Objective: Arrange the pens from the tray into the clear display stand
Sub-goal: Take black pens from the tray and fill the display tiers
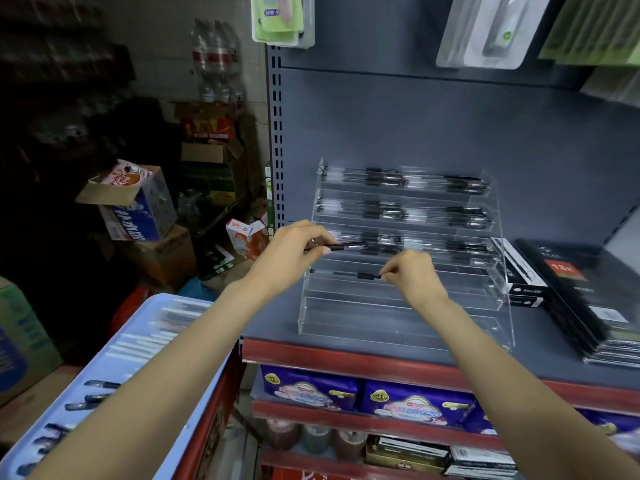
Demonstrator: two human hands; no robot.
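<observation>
While the left forearm hides part of the blue tray (86, 368), loose pens (100, 384) peek out along its edge, blurred. Left hand (294, 247) pinches a black pen (341, 247) at the clear display stand (398, 306); right hand (412, 271) pinches another pen (360, 276) lying on a lower tier.

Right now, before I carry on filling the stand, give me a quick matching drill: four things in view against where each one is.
Things:
1. left hand
2. right hand
3. blue tray
4. black flat packs

Places:
A. stacked on the shelf, right of the clear stand
B. lower left, with pens lying in it
C. pinching a pen at the stand's third tier
D. pinching a pen on the fourth tier

Pairs: 1-C, 2-D, 3-B, 4-A
</observation>
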